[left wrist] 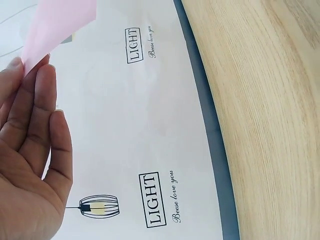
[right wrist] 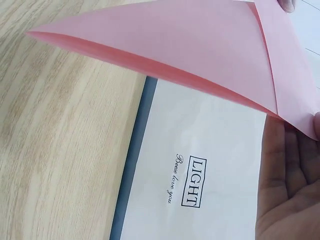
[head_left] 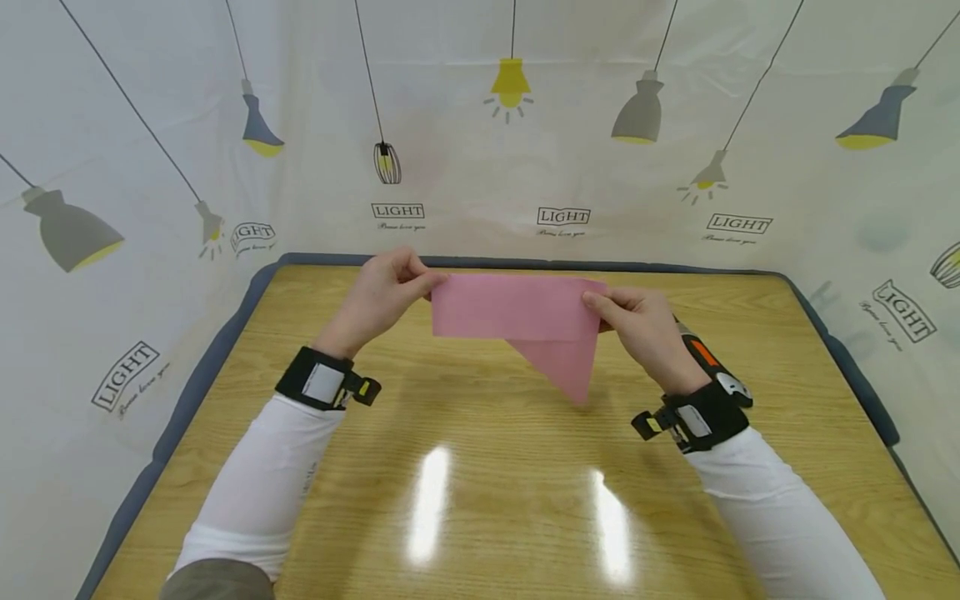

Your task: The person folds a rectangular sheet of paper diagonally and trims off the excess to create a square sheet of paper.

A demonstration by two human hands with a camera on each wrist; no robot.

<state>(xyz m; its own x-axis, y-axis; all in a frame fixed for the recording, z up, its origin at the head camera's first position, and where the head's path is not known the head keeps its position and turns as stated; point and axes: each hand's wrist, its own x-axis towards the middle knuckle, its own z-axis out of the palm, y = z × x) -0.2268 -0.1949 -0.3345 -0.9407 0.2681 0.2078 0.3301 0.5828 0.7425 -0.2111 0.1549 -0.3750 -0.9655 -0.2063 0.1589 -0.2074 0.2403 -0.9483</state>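
A folded sheet of pink paper (head_left: 502,307) is held up above the table between both hands. It has a wide flat band along the top and a triangular flap pointing down at its right end. My left hand (head_left: 382,296) pinches the upper left corner between thumb and fingers. At the right end, my right hand (head_left: 637,325) grips the paper with the thumb in front and fingers behind. In the right wrist view the pink paper (right wrist: 175,45) shows an open fold along the flap's edge. The left wrist view shows the paper's corner (left wrist: 55,30) between thumb and fingertips.
A wood-grain table (head_left: 510,500) lies below, with a blue-grey edge strip (head_left: 525,265). Behind it hangs a white sheet (head_left: 450,100) printed with lamps. A dark object with an orange stripe (head_left: 703,352) sits behind the right wrist. Black straps (head_left: 708,417) circle both wrists.
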